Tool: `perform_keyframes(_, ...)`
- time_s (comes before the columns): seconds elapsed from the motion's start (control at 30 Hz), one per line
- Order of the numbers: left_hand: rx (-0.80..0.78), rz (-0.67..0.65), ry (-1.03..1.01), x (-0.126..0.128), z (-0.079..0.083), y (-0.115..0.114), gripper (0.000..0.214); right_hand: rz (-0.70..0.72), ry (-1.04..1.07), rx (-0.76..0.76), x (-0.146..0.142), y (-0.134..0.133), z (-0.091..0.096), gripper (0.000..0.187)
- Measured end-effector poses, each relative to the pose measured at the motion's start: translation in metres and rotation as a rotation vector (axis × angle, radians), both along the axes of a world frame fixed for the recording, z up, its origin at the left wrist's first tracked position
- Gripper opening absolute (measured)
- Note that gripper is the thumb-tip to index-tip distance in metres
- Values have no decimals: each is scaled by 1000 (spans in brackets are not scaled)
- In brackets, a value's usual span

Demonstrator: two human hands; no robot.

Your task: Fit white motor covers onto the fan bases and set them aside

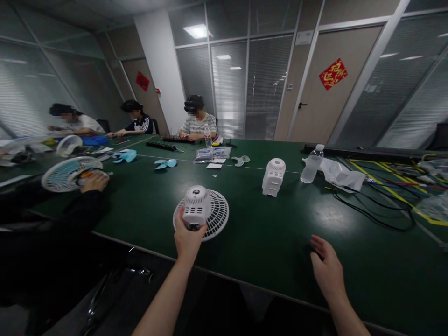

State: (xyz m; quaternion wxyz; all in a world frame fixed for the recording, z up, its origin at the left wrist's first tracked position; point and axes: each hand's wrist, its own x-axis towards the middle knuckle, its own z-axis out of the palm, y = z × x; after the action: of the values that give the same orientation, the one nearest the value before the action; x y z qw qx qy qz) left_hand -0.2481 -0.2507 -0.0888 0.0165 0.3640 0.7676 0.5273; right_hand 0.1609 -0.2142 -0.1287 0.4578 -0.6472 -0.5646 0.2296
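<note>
My left hand is wrapped round a white fan motor housing with vents and a small hole on top. Under and behind it, a round white fan grille lies on the green table; whether the housing touches the grille I cannot tell. My right hand is held over the table's front right part, fingers extended and slightly curled, with nothing in it. A second white fan housing stands upright further back, between my two hands.
A co-worker's hand holds a fan head at left. Blue fan blades, plastic packets and a water bottle lie or stand further back. Black cables sprawl at right. Several people sit across the table.
</note>
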Motion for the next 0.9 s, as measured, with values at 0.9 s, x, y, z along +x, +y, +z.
perform_keyframes(0.9,-110,112,11,-171,-11,7,116,-17,-56,-18,1,0,2,52)
